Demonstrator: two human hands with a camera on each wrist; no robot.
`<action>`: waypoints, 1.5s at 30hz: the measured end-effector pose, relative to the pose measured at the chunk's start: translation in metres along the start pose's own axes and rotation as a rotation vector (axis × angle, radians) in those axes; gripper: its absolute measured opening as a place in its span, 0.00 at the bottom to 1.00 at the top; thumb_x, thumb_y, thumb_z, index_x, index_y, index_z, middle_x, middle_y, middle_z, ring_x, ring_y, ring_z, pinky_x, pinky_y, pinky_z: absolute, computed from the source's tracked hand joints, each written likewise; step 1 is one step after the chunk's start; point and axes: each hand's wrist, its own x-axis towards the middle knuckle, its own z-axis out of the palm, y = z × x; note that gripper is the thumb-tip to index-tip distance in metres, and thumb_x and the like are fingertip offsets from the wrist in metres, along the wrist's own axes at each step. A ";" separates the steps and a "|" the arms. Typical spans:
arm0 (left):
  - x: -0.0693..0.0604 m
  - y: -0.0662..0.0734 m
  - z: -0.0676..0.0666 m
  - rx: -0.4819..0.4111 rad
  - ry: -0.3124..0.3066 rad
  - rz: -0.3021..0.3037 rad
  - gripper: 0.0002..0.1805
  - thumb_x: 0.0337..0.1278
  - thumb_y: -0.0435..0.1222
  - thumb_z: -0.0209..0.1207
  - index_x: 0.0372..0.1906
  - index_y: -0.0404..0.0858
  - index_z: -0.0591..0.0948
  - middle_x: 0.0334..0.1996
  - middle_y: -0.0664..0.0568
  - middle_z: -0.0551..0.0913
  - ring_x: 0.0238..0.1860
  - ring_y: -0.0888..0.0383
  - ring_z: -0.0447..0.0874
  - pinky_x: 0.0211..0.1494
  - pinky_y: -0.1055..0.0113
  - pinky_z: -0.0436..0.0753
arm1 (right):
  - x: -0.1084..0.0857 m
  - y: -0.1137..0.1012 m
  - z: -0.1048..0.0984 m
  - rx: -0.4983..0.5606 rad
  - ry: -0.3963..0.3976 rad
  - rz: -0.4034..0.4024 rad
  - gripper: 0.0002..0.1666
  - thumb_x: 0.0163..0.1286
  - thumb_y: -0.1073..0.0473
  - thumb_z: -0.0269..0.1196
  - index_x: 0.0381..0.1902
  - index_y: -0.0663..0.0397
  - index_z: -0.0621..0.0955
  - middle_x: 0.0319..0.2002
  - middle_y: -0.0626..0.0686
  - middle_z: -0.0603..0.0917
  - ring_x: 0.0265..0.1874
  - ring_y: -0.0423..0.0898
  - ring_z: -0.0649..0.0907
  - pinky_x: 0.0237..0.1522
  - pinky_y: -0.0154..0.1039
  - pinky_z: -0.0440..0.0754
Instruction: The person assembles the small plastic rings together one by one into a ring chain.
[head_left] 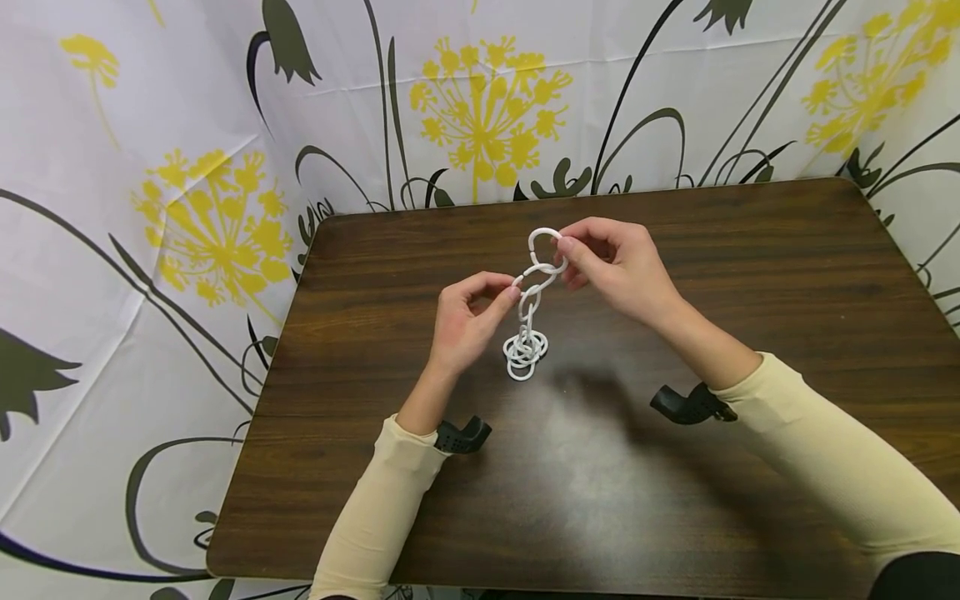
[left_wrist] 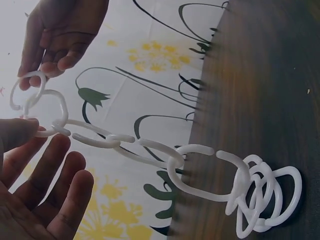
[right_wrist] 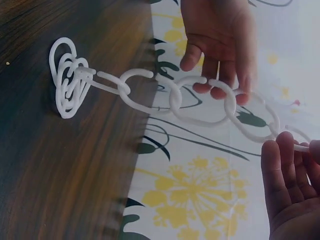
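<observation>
A chain of white plastic C-shaped links (head_left: pixel 529 305) hangs between both hands and the table. My right hand (head_left: pixel 622 267) pinches the top end link (head_left: pixel 543 231) between thumb and fingers. Lower and to the left, my left hand (head_left: pixel 467 323) pinches the second link (left_wrist: pixel 64 107) at its side, its other fingers loosely bent. Below the hands several links run down to a small heap of links (head_left: pixel 525 354) lying on the table. Small gaps in some links show in the right wrist view, where the right fingertips (right_wrist: pixel 285 142) partly hide the end link.
The dark wood-grain table (head_left: pixel 390 350) lies under the hands. Behind it and to the left hangs a white cloth (head_left: pixel 345 108) printed with yellow flowers and grey stems. Black wrist mounts (head_left: pixel 461 435) sit at the cream sleeves.
</observation>
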 end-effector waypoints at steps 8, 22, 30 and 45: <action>-0.006 -0.023 -0.006 0.146 -0.111 -0.020 0.08 0.59 0.31 0.66 0.43 0.34 0.86 0.36 0.48 0.86 0.36 0.57 0.82 0.37 0.63 0.81 | 0.001 -0.002 -0.006 -0.028 -0.005 -0.027 0.08 0.71 0.66 0.60 0.41 0.69 0.83 0.31 0.62 0.83 0.25 0.48 0.84 0.29 0.39 0.85; -0.040 -0.063 -0.017 0.707 -0.572 -0.047 0.07 0.50 0.39 0.72 0.36 0.50 0.88 0.22 0.66 0.76 0.23 0.68 0.73 0.26 0.69 0.72 | -0.012 0.003 -0.046 -0.077 0.045 0.033 0.07 0.69 0.65 0.63 0.41 0.66 0.83 0.31 0.59 0.84 0.25 0.48 0.84 0.31 0.37 0.85; -0.049 -0.070 -0.013 0.856 -0.588 0.034 0.08 0.51 0.41 0.71 0.39 0.53 0.89 0.24 0.59 0.77 0.24 0.65 0.70 0.27 0.66 0.71 | -0.016 0.005 -0.056 -0.079 0.076 0.048 0.07 0.69 0.65 0.63 0.40 0.65 0.84 0.30 0.57 0.84 0.24 0.48 0.83 0.30 0.37 0.85; -0.061 -0.076 -0.038 0.805 -0.458 0.023 0.09 0.51 0.45 0.71 0.30 0.53 0.80 0.32 0.61 0.76 0.31 0.65 0.73 0.30 0.67 0.74 | -0.030 0.018 -0.090 0.086 0.167 0.095 0.06 0.67 0.67 0.64 0.39 0.67 0.84 0.30 0.57 0.85 0.23 0.45 0.84 0.29 0.35 0.85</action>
